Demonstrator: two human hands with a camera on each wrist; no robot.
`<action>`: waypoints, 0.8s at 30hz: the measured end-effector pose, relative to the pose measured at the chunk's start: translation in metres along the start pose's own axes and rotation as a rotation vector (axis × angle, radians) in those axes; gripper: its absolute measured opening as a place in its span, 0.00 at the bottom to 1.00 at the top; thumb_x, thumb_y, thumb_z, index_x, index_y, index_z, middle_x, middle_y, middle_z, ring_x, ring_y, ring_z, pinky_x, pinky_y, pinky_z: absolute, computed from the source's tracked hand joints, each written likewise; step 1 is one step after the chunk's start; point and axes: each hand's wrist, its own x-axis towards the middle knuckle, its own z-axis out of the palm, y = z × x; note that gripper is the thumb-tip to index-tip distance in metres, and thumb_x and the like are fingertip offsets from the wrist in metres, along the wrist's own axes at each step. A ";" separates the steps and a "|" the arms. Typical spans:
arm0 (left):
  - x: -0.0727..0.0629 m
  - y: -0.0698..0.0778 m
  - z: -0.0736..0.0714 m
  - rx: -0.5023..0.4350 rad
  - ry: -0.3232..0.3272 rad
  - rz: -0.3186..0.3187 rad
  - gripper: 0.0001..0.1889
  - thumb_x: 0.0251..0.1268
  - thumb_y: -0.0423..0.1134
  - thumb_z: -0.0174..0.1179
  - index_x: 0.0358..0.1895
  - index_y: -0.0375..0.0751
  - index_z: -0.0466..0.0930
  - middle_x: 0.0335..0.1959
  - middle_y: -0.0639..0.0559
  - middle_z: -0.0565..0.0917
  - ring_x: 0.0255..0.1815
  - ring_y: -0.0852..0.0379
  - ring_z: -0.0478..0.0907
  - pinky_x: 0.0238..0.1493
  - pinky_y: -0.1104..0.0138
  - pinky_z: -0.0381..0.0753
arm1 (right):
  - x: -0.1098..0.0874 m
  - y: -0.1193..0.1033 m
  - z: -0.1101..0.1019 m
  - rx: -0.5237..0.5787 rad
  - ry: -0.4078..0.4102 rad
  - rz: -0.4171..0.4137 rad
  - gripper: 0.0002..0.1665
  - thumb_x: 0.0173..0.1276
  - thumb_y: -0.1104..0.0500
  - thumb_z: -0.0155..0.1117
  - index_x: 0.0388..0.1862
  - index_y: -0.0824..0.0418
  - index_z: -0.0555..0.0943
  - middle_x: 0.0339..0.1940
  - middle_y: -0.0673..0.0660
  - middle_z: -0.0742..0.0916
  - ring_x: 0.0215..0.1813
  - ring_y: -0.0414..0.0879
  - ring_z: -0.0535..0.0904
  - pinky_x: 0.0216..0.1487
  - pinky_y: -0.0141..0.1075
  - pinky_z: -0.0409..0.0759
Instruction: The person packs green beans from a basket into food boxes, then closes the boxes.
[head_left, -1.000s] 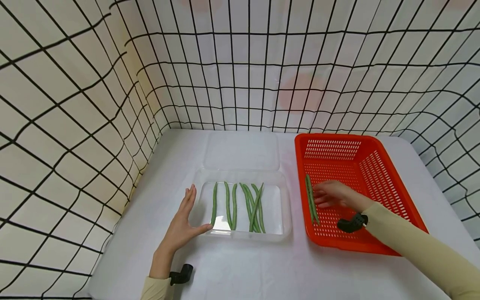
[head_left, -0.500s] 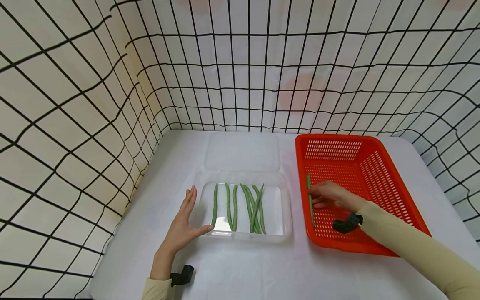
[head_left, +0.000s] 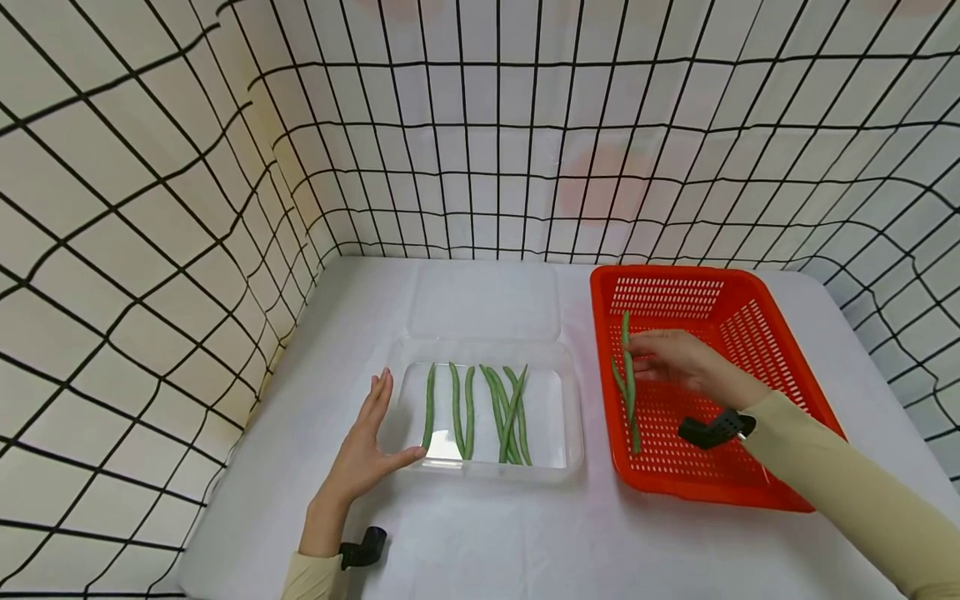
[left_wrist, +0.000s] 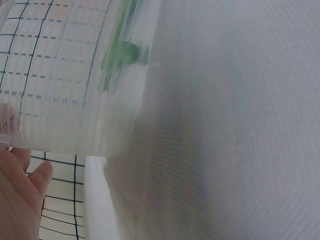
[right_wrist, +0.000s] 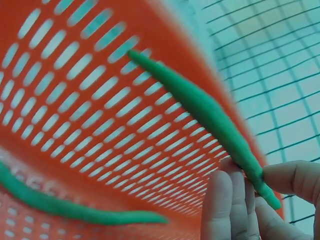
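Between thumb and fingers, my right hand point(head_left: 678, 360) pinches a green bean point(right_wrist: 210, 117) near one end, above the red basket's left side. A second green bean point(right_wrist: 75, 210) lies on the basket floor beneath it. My left hand point(head_left: 360, 457) is at the left front corner of a clear plastic container point(head_left: 574, 417), fingers straight and thumb spread along the front rim. Inside the container lie several green beans, one alone at the left point(head_left: 429, 408), two side by side, and a crossed group point(head_left: 510, 417) at the right. In the left wrist view, the container wall point(left_wrist: 55, 100) partly hides the fingertips.
The red slotted basket point(head_left: 795, 367) stands right of the container. Behind the container lies a clear flat lid point(head_left: 483, 304). A white cloth covers the table point(head_left: 495, 533), and black netting point(head_left: 495, 150) rises along the back and sides.
My right hand has closed on a bean in the basket and raised it up and slightly away, leaving another bean below. My left hand and the container stay put.
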 end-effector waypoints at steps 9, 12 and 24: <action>0.001 0.000 -0.002 0.001 0.002 -0.003 0.62 0.40 0.50 0.77 0.77 0.52 0.41 0.77 0.55 0.41 0.75 0.51 0.37 0.59 0.34 0.54 | -0.013 -0.034 0.035 0.021 -0.072 -0.071 0.32 0.71 0.57 0.58 0.66 0.75 0.65 0.38 0.55 0.85 0.36 0.46 0.83 0.45 0.40 0.80; 0.001 -0.001 -0.002 0.002 0.001 0.002 0.62 0.40 0.51 0.77 0.77 0.53 0.41 0.77 0.53 0.42 0.75 0.52 0.36 0.59 0.33 0.54 | -0.012 -0.038 0.056 0.013 -0.092 -0.058 0.30 0.70 0.58 0.59 0.65 0.74 0.67 0.37 0.57 0.85 0.35 0.46 0.83 0.43 0.39 0.81; 0.001 -0.002 0.000 0.002 0.002 0.007 0.63 0.40 0.50 0.78 0.77 0.53 0.41 0.77 0.50 0.43 0.75 0.52 0.37 0.59 0.34 0.54 | 0.002 -0.034 0.116 0.004 -0.209 -0.018 0.23 0.70 0.64 0.58 0.59 0.75 0.70 0.37 0.61 0.84 0.32 0.48 0.84 0.39 0.39 0.82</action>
